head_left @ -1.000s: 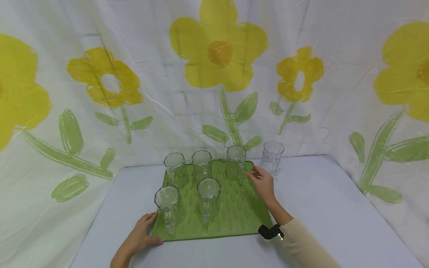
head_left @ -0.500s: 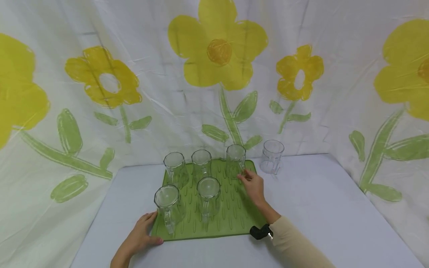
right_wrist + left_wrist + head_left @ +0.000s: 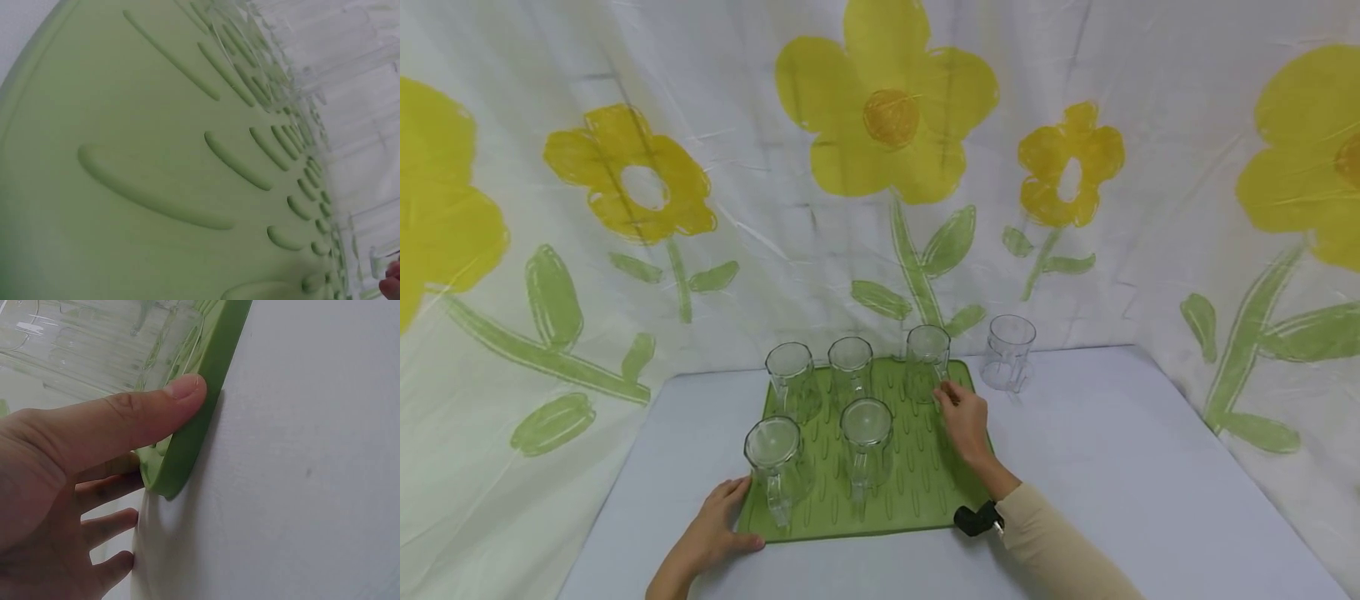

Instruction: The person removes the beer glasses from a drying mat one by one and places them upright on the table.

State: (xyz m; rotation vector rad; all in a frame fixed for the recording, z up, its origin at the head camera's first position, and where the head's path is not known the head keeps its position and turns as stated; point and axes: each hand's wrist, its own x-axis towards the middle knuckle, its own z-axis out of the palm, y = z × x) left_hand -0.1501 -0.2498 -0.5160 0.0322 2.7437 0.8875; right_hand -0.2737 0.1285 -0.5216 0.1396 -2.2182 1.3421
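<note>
Several clear glass mugs stand on a green ribbed drying mat [image 3: 925, 475] in the head view. My right hand [image 3: 966, 421] pinches the handle of the back right glass mug [image 3: 927, 362] on the mat. In the right wrist view only the fingertips [image 3: 392, 284] show, at a glass handle by the lower right edge. My left hand [image 3: 715, 525] holds the mat's front left corner, thumb on the front edge and fingers along the left side. Closest to that hand is the front left glass mug [image 3: 775, 454]. The left wrist view shows the thumb [image 3: 162, 412] over the mat's rim.
One more glass mug [image 3: 1009, 354] stands on the white table [image 3: 1112, 467], right of the mat. Beside the front left mug is another mug [image 3: 867, 442], with two more behind, including one at far left [image 3: 793, 383]. A flowered curtain [image 3: 760, 250] hangs behind the table.
My right hand has moved left, away from beside the lone mug, to the handle of the mat's back right mug. The left hand and the mugs have stayed in place.
</note>
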